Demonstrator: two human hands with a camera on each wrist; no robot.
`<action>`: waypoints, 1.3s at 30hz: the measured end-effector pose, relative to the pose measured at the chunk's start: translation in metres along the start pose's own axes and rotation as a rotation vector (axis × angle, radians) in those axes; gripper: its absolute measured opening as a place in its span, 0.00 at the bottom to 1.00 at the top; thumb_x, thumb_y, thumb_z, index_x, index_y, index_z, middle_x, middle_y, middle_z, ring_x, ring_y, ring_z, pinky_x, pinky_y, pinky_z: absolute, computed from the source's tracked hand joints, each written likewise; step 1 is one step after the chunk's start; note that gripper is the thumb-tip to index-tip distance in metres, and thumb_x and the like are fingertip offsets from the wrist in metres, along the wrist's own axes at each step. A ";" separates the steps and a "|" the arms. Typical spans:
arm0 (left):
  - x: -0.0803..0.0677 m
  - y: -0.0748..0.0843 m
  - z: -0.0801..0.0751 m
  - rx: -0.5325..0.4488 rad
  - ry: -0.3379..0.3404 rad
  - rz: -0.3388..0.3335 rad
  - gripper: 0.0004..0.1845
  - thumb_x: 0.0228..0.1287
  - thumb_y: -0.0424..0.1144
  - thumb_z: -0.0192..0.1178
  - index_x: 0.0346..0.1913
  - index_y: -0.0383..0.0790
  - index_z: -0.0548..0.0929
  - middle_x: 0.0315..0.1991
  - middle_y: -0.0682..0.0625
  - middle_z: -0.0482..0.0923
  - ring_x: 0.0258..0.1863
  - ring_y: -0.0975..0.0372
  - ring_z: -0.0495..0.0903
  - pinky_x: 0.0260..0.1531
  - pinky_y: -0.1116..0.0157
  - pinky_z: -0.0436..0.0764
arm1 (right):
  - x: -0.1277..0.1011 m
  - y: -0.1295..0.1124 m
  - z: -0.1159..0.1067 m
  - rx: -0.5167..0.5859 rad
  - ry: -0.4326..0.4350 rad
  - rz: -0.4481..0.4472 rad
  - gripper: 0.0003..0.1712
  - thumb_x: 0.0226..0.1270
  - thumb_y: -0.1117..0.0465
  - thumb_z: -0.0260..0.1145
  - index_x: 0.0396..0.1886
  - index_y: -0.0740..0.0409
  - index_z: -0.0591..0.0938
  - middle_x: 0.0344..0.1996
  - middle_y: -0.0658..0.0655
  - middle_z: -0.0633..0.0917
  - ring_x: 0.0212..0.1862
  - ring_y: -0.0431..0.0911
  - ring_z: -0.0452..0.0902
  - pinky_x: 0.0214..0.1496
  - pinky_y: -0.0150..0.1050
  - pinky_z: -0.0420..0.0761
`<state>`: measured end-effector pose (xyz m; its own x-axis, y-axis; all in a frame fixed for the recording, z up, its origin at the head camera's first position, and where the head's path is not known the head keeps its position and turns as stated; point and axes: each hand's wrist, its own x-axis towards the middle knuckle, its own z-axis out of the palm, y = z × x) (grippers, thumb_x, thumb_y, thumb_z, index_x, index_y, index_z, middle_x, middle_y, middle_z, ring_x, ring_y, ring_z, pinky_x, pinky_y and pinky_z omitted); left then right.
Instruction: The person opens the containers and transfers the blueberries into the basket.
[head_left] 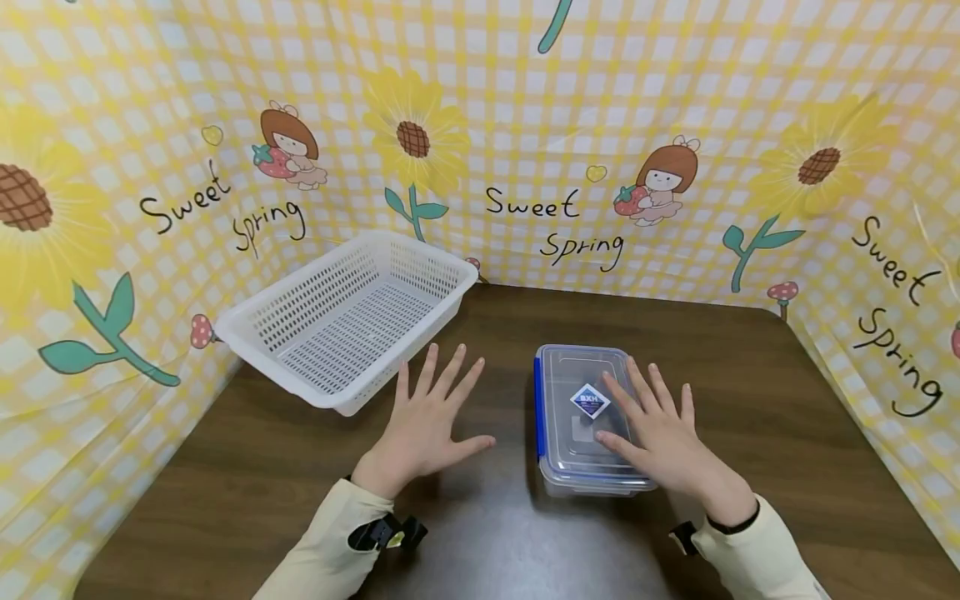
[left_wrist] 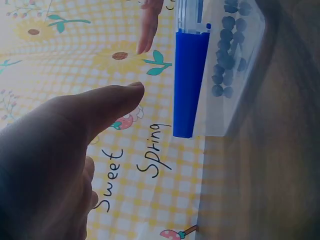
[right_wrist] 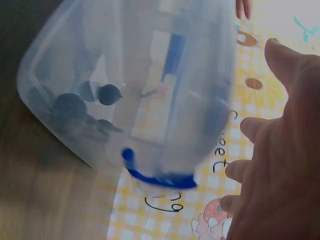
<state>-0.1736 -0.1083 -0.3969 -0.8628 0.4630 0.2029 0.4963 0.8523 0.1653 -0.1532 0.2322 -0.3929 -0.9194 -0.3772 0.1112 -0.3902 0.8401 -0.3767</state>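
Resting flat, the right hand's (head_left: 663, 446) spread fingers (head_left: 637, 392) were laid on the lidded container (head_left: 581, 417), its long axis running away from the person; the left hand (head_left: 427, 425), fingers splayed, was held on the table (head_left: 750, 400) beside it, nearer the white basket (head_left: 247, 321).

Clear plastic container (head_left: 581, 417) with blue-latched lid sat closed, flat on the desk (head_left: 787, 400), dark round pieces (left_wrist: 227, 45) inside.

White slotted basket (head_left: 352, 321) on brown table (head_left: 750, 375), far left.
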 end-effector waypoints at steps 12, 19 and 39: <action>0.028 0.004 -0.009 -0.638 -0.054 0.035 0.53 0.66 0.51 0.65 0.81 0.44 0.39 0.79 0.40 0.44 0.76 0.44 0.49 0.69 0.38 0.58 | 0.002 0.045 -0.025 0.576 -0.091 0.104 0.50 0.76 0.55 0.60 0.81 0.53 0.37 0.77 0.70 0.39 0.75 0.72 0.33 0.66 0.78 0.45; 0.047 0.008 0.022 -1.260 -0.146 -0.213 0.47 0.67 0.37 0.63 0.80 0.43 0.44 0.75 0.34 0.52 0.66 0.41 0.68 0.58 0.43 0.77 | 0.004 0.066 -0.009 0.906 -0.163 0.224 0.48 0.77 0.60 0.57 0.79 0.61 0.35 0.70 0.79 0.50 0.63 0.68 0.66 0.60 0.57 0.77; 0.059 0.041 0.077 -1.736 -0.270 -0.397 0.49 0.57 0.18 0.63 0.79 0.48 0.56 0.74 0.38 0.54 0.60 0.42 0.73 0.45 0.51 0.86 | 0.000 0.094 0.016 1.401 -0.356 0.227 0.44 0.80 0.65 0.50 0.80 0.48 0.33 0.47 0.55 0.87 0.46 0.50 0.86 0.49 0.48 0.86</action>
<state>-0.2112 -0.0269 -0.4528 -0.8450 0.4903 -0.2134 -0.3512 -0.2078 0.9130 -0.1891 0.3049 -0.4425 -0.8119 -0.5403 -0.2209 0.3151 -0.0871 -0.9451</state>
